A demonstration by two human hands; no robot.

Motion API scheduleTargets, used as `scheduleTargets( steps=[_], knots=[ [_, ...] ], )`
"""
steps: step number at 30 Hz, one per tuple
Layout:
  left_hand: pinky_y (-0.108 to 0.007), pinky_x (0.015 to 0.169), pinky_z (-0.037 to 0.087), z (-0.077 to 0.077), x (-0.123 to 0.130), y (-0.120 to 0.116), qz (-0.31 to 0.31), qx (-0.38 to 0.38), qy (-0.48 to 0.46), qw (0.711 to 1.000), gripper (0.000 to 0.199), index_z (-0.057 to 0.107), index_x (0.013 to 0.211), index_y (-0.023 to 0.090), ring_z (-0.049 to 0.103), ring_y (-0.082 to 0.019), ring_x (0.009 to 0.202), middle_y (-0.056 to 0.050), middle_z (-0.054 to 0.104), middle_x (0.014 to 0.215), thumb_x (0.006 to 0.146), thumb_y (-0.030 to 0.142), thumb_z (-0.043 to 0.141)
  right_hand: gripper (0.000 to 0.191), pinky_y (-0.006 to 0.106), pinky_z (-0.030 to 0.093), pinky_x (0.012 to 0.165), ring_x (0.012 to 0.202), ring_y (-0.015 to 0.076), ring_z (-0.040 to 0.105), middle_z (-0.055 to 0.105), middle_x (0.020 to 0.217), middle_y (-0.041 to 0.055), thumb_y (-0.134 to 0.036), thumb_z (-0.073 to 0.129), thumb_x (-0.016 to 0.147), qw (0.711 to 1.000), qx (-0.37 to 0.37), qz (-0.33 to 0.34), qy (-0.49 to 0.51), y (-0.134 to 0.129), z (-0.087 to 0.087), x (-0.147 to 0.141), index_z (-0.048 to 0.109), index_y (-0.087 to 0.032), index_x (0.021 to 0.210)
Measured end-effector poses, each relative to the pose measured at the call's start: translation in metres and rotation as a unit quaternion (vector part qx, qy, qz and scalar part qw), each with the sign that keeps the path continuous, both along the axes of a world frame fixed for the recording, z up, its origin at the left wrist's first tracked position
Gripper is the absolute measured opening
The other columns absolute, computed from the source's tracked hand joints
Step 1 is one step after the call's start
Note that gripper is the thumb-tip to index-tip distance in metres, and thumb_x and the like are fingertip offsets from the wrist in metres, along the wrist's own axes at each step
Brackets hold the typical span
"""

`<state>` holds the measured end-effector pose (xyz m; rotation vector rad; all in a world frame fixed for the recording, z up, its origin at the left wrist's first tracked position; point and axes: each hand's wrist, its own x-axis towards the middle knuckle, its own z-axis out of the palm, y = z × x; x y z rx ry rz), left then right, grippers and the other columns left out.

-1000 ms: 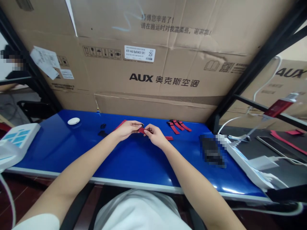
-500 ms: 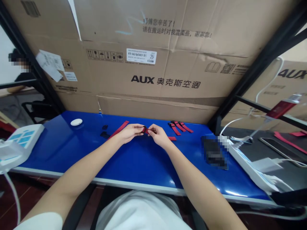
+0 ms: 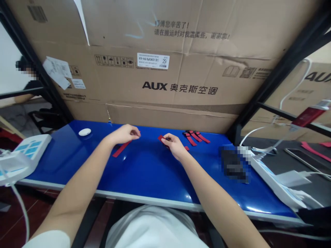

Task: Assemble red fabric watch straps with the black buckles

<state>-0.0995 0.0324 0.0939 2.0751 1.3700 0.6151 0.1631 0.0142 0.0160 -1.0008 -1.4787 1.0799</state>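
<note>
My left hand (image 3: 126,134) is closed over the far end of a red strap (image 3: 121,149), with a bit of red showing at the fingertips. The near end of that strap slants down toward the table's front. My right hand (image 3: 172,143) pinches another red strap (image 3: 160,137), whose short end sticks out past the thumb. Its tail (image 3: 186,148) shows beyond the right side of the hand. Any buckle on it is mostly hidden by the fingers. Small black pieces beside the left strap are largely covered by my left hand and wrist.
Several red straps with black buckles (image 3: 196,136) lie at the back right of the blue table (image 3: 144,175). A white round object (image 3: 84,132) sits back left. Power strips (image 3: 271,181) flank both sides. A blurred dark item (image 3: 234,165) lies right. Cardboard (image 3: 178,103) stands behind.
My left hand has left the strap held in my right hand and moved left onto the other red strap, whose near end has shifted toward me. My right hand keeps its strap.
</note>
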Motion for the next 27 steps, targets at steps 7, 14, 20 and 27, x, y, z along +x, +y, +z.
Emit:
scheduleTargets(
  steps=[7, 14, 20, 27],
  knots=[
    [-0.023, 0.07, 0.031, -0.009, -0.074, -0.001, 0.085, 0.023, 0.183, 0.979, 0.023, 0.072, 0.067, 0.017, 0.044, -0.016, 0.074, 0.0, 0.056, 0.073, 0.051, 0.002, 0.081, 0.023, 0.025, 0.032, 0.058, 0.057, 0.0113, 0.041, 0.049, 0.062, -0.0043, -0.037, 0.067, 0.069, 0.998, -0.043, -0.014, 0.048, 0.003, -0.002, 0.002, 0.052, -0.02, 0.071],
    [-0.023, 0.062, 0.031, -0.024, -0.065, 0.009, 0.091, 0.011, 0.119, 0.989, 0.02, 0.06, 0.063, 0.016, 0.044, -0.014, 0.063, 0.004, 0.052, 0.058, 0.059, 0.004, 0.076, 0.024, 0.028, 0.04, 0.068, 0.066, 0.0138, 0.054, 0.062, 0.071, -0.0008, -0.04, 0.065, 0.074, 1.0, -0.019, 0.0, 0.013, 0.005, -0.006, 0.002, 0.052, -0.02, 0.073],
    [-0.029, 0.068, 0.047, -0.029, 0.005, 0.014, 0.02, -0.048, -0.117, 0.992, 0.024, 0.066, 0.102, 0.016, 0.063, -0.017, 0.072, -0.004, 0.068, 0.08, 0.08, 0.026, 0.067, 0.02, 0.026, 0.041, 0.057, 0.054, 0.0112, 0.05, 0.064, 0.07, 0.0001, -0.039, 0.06, 0.079, 0.997, -0.021, 0.062, -0.049, -0.003, -0.001, -0.001, 0.053, -0.02, 0.08],
    [-0.031, 0.073, 0.052, -0.042, 0.083, 0.014, -0.063, -0.19, -0.362, 0.911, 0.029, 0.069, 0.093, 0.011, 0.065, -0.015, 0.07, -0.007, 0.069, 0.08, 0.068, 0.021, 0.081, 0.015, 0.024, 0.036, 0.053, 0.055, 0.0121, 0.049, 0.063, 0.066, -0.0006, -0.036, 0.055, 0.081, 0.996, 0.031, 0.034, -0.08, -0.001, 0.004, 0.006, 0.052, -0.021, 0.078]
  ],
)
